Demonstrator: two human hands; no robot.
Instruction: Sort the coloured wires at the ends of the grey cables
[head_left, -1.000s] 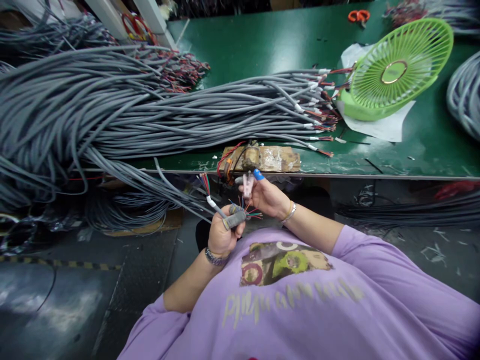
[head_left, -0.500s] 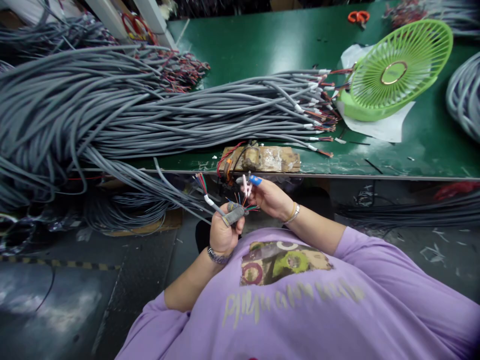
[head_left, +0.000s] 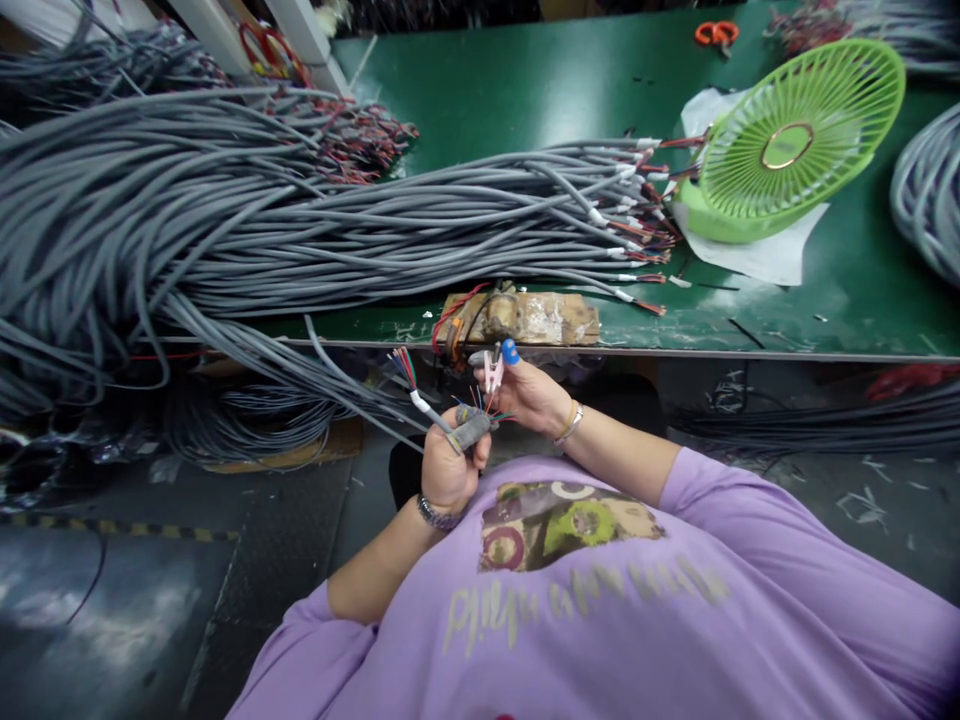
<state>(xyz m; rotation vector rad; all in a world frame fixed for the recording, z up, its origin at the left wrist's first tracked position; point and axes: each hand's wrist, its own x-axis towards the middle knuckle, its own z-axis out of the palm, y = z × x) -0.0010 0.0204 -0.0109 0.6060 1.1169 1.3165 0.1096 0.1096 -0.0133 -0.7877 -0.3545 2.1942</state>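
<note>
Below the near edge of the green worktop, left hand was closed around a grey cable end, its coloured wires fanned out. Right hand pinched a small pink tool at those wires. Grey cable bundle lay far left.

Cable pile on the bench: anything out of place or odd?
Yes. The grey cable pile spills over the front edge of the green bench, with loops hanging below near the floor. The left hand grips one cable end; the right hand pinches its coloured wires. No damage visible.
</note>
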